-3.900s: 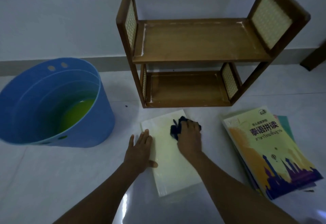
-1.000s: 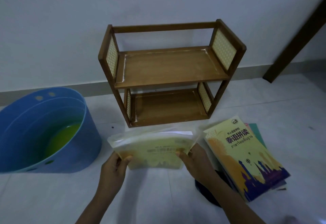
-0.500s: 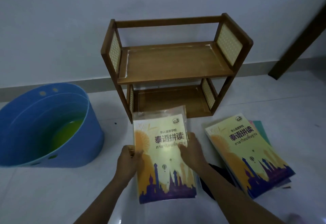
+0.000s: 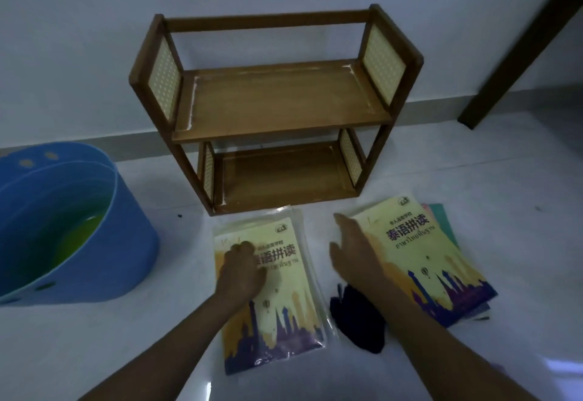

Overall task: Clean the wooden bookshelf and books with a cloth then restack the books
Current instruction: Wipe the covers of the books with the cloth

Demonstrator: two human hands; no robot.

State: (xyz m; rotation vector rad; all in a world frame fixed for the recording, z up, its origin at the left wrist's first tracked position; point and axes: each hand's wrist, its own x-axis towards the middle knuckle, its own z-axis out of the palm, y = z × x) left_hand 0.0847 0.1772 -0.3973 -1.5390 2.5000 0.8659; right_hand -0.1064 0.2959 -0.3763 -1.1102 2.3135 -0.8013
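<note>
The head view, the only one, looks down at a wooden bookshelf (image 4: 277,107) standing on the pale floor (image 4: 473,186) against the wall, both its shelves bare. All else is placed from that bookshelf.

Just in front of its lower shelf, slightly left of centre, lies a yellow book (image 4: 277,299) in a clear sleeve, cover up, its long axis running from the bookshelf toward the person. The left hand (image 4: 241,269) rests on the upper half of that cover with fingers curled under, knuckles down; it presses the book flat rather than gripping it, and holds nothing.

In front of the bookshelf's right end sits a stack of books (image 4: 422,258), topped by a matching yellow cover, its long axis angled away to the right. The right hand (image 4: 353,252) hovers between the two yellow covers, fingers straight and relaxed, empty, its fingertips near the left edge of the stack.

The dark cloth (image 4: 358,321) lies crumpled on the floor, farther out from the bookshelf than either hand, between the single book and the stack and partly under the right forearm. It lies behind the right hand, toward the person, so that hand is much the nearer and would have to draw back to reach it.

Well to the left of the bookshelf stands a blue bucket (image 4: 132,242) with greenish liquid inside.
</note>
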